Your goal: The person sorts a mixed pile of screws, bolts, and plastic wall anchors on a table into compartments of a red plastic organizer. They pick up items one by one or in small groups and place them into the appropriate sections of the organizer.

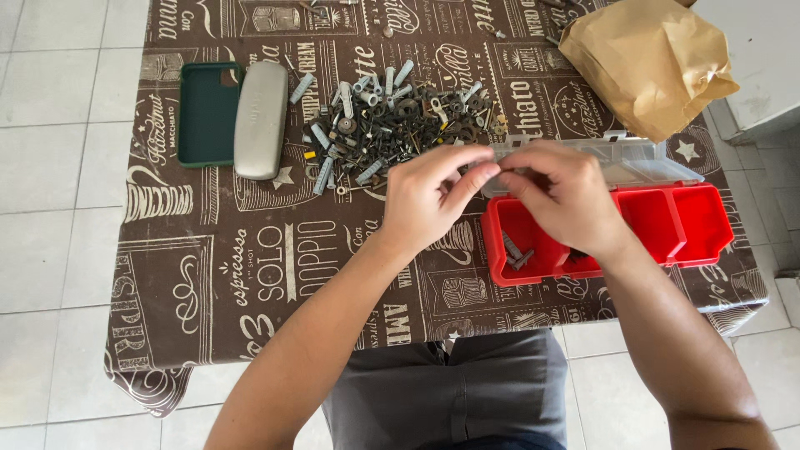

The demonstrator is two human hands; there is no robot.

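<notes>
My left hand and my right hand meet fingertip to fingertip above the left end of a red compartment box. Whatever they pinch between them is too small to make out. The box's clear lid lies open behind it. A couple of grey wall plugs rest in the box's left compartment. Just beyond my left hand spreads a pile of screws, washers and grey plugs on the brown printed tablecloth.
A dark green phone case and a grey glasses case lie side by side at the table's far left. A crumpled brown paper bag sits at the far right corner. White floor tiles surround the small table.
</notes>
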